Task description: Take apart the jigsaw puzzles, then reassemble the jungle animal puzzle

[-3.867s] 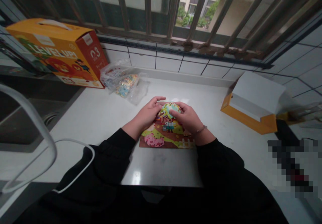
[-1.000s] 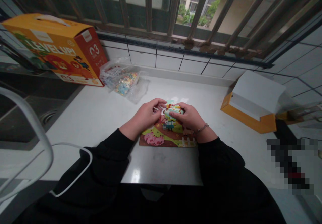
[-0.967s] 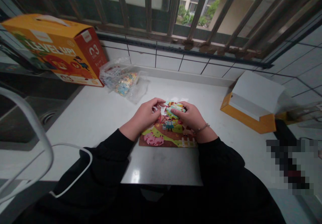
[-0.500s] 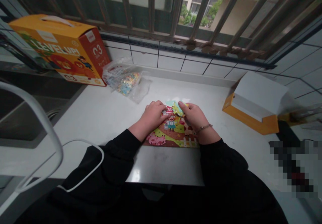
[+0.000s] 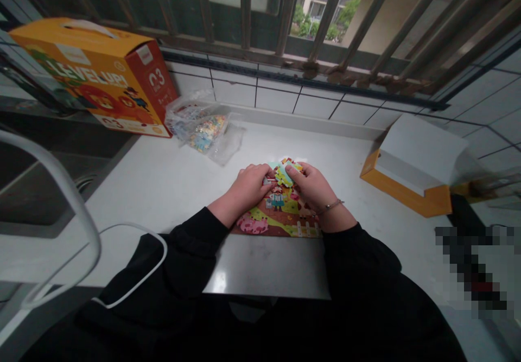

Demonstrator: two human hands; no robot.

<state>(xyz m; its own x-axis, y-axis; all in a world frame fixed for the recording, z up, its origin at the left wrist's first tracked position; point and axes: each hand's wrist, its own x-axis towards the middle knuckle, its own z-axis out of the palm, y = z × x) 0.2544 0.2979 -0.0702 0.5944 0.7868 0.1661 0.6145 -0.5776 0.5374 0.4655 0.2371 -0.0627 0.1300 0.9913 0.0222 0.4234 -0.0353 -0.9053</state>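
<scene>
At the centre of the frame, a right hand (image 5: 316,188) pinches a small sheaf of flat, knobbly-edged puzzle pieces (image 5: 286,173), green and yellow, between thumb and fingers. Beneath them lies a thin, flat picture puzzle (image 5: 285,218) with a pink pig and white fence, on a smooth, glossy white counter (image 5: 342,156). The left hand (image 5: 250,185) curls over its upper-left part; whether those fingers grip anything cannot be told. Upper left: crinkled clear plastic bags (image 5: 207,134) beside an orange, box-shaped carton (image 5: 97,82).
</scene>
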